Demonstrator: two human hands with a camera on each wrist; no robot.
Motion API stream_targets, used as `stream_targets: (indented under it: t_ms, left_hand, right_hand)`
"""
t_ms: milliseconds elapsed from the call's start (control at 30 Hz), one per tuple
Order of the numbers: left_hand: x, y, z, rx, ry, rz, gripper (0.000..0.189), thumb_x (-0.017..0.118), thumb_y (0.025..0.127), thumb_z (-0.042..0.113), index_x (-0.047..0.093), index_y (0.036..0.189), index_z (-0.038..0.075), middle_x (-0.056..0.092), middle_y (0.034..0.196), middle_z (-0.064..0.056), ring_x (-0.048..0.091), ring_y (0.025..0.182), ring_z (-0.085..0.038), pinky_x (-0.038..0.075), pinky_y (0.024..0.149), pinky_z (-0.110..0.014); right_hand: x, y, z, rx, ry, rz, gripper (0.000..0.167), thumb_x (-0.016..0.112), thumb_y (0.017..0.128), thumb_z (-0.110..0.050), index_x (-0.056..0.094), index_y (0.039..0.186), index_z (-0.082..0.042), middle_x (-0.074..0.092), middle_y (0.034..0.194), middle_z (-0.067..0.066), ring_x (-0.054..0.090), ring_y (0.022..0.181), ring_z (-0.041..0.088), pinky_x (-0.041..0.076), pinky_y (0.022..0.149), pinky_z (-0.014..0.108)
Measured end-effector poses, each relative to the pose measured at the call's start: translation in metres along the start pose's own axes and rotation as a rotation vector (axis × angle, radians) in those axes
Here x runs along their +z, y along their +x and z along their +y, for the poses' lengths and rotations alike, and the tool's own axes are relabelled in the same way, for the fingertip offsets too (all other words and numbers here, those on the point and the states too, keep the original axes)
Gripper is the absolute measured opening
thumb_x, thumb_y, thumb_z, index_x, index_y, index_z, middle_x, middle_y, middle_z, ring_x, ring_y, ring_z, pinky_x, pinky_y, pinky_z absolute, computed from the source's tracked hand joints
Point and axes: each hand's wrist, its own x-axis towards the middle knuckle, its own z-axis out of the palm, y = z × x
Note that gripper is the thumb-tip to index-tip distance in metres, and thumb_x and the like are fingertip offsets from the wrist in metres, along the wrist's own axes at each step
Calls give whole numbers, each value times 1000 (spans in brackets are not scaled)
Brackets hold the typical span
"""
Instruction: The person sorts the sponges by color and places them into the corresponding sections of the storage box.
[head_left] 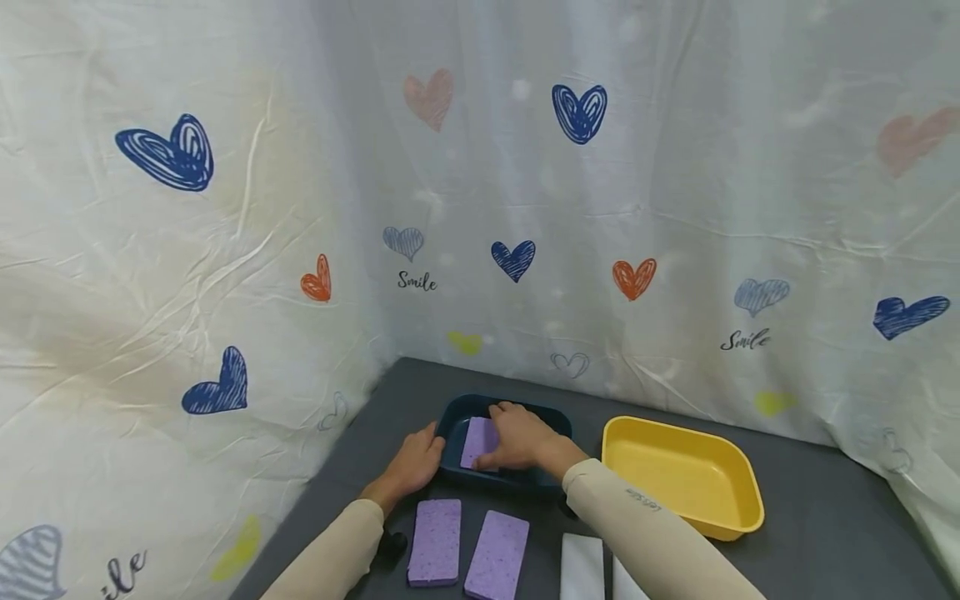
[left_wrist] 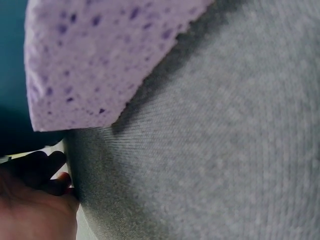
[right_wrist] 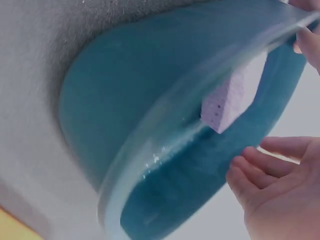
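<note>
A dark teal basin [head_left: 495, 485] stands near the far side of the table. My left hand [head_left: 413, 462] grips its left rim, with the thumb over the edge. In the basin's left part lies a purple speckled sponge [head_left: 476, 442], partly covered by my right hand [head_left: 522, 437], which reaches in over it from the right. The right wrist view shows this hand [right_wrist: 280, 190] with fingers loosely extended over the basin, apart from the sponge [right_wrist: 227, 102]. Two more purple sponges, a left one [head_left: 435, 542] and a right one [head_left: 497, 554], lie on the table in front.
To the right stands a yellow basin [head_left: 682, 475], partly behind the right sleeve. White blocks [head_left: 582, 567] lie at the front edge of view, one half hidden by the right forearm. A white curtain [head_left: 480, 183] with printed hearts hangs behind and left of the grey table [head_left: 832, 517].
</note>
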Motion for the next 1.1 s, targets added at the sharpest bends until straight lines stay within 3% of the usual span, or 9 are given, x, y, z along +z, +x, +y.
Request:
stream_targets:
  t_ms: [267,500,700,933,1100]
  left_hand:
    - [-1,0,1,-3,-6,-5,42,45,112,13,59,148,-2,67,147,-23,63,139,-41,46,119,-65]
    - [-2,0,2,-18,-12,-6,38,45,112,14,62,142,0,71,140,-21,66,129,-36,49,114,-64]
    - [-2,2,2,-6,-9,1,39,45,111,13,62,142,-2,72,138,-22,67,127,-38,49,113,-64]
    - [-1,4,2,47,12,33,37,43,107,14,65,132,-3,75,123,-22,70,112,-36,54,100,-65]
    - [0,4,3,6,-4,12,36,45,110,14,65,135,-1,74,128,-20,68,116,-36,52,106,-63]
  right_hand:
    - [-19,-17,6,-38,32,3,105,83,90,-63,46,164,1,47,170,18,46,158,33,40,129,47]
    - [-28,-35,4,-82,33,26,105,84,90,-60,44,165,1,46,171,19,46,158,35,41,128,50]
    - [-31,-56,0,-111,29,44,103,85,90,-60,46,164,-1,49,169,18,49,156,33,43,127,50]
    - [-30,-74,-2,-123,24,44,99,85,90,-59,48,163,-2,53,167,15,53,153,32,45,125,49]
    - [-27,-84,-5,-125,21,38,98,85,89,-61,52,161,-3,57,164,13,55,151,31,47,124,49]
